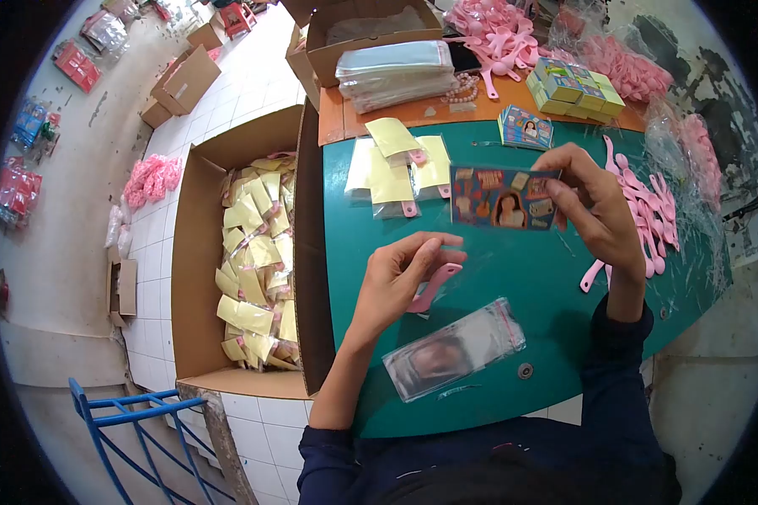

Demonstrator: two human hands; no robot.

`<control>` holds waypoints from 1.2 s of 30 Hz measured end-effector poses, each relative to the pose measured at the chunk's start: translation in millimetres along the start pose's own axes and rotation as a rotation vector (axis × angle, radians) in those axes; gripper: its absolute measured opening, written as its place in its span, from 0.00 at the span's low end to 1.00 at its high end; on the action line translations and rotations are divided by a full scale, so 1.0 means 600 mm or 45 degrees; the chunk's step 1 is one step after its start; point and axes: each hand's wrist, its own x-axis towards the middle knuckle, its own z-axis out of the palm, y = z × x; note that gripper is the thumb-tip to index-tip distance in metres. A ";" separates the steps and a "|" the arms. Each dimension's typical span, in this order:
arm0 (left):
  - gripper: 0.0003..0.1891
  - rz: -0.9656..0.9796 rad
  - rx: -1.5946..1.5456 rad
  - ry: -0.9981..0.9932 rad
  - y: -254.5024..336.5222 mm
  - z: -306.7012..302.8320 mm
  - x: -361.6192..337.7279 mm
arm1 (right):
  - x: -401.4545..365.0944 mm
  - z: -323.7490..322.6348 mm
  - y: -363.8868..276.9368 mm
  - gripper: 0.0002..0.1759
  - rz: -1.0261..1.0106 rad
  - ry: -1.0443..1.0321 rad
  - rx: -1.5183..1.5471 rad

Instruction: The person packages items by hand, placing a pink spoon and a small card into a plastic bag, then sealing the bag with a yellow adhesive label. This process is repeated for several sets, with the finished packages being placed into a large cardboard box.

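My right hand [594, 202] pinches the right end of a colourful printed card [480, 202], held up above the green table. Lower and to the left, my left hand [400, 278] is closed around a pink spoon [436, 286]; only its handle shows below the fingers, and its bowl is hidden. Near my left hand lies a stack of clear plastic bags [455, 349] on the table. Beyond the card are several packed pieces [392, 139] with pale yellow backs and pink handle ends. Loose pink spoons [648, 210] lie to the right of my right hand.
A large cardboard box [202, 370] full of packed pieces stands left of the table [556, 278]. At the back are card stacks [526, 126], bundled cards [573, 88], a pile of clear bags [396, 71] and more pink spoons [501, 38]. A blue metal frame [135, 417] stands lower left.
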 end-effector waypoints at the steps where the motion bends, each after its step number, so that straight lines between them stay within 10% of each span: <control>1: 0.15 0.043 0.019 0.007 -0.003 0.000 0.000 | 0.002 -0.001 0.002 0.08 -0.028 -0.075 -0.063; 27: 0.13 0.220 0.504 -0.123 0.001 0.011 -0.011 | -0.014 0.031 -0.011 0.09 -0.382 -0.283 -0.484; 36: 0.31 0.149 0.667 -0.061 0.010 0.013 -0.019 | 0.004 0.068 0.017 0.08 -0.251 -0.446 -0.216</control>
